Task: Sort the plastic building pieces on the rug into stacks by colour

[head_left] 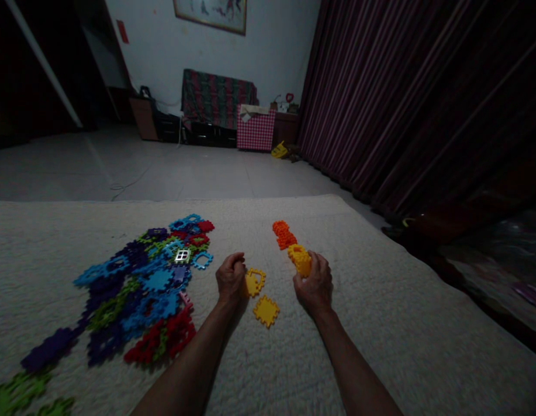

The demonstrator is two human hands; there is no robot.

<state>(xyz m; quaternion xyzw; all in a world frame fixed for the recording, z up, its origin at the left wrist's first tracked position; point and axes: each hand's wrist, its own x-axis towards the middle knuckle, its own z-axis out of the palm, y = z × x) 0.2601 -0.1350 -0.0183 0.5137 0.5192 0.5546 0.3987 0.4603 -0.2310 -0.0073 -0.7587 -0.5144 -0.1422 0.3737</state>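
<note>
My right hand (315, 283) is closed round the side of a stack of yellow interlocking tiles (300, 259), thumb on the near side. Just beyond that stack is a row of orange tiles (284, 235). My left hand (231, 278) has its fingers curled in against the edge of a yellow interlocking tile (252, 284); the grip itself is partly hidden. An open-framed yellow piece overlaps that tile. Nearer to me, between my forearms, a square yellow tile (266, 311) with notched edges lies flat.
A large loose pile of blue, purple, green and red tiles (157, 280) spreads over the left of the cream mat (380, 323). Some green pieces (21, 393) lie at the lower left. Past the mat are a tiled floor, low furniture and a dark curtain (363, 86) on the right.
</note>
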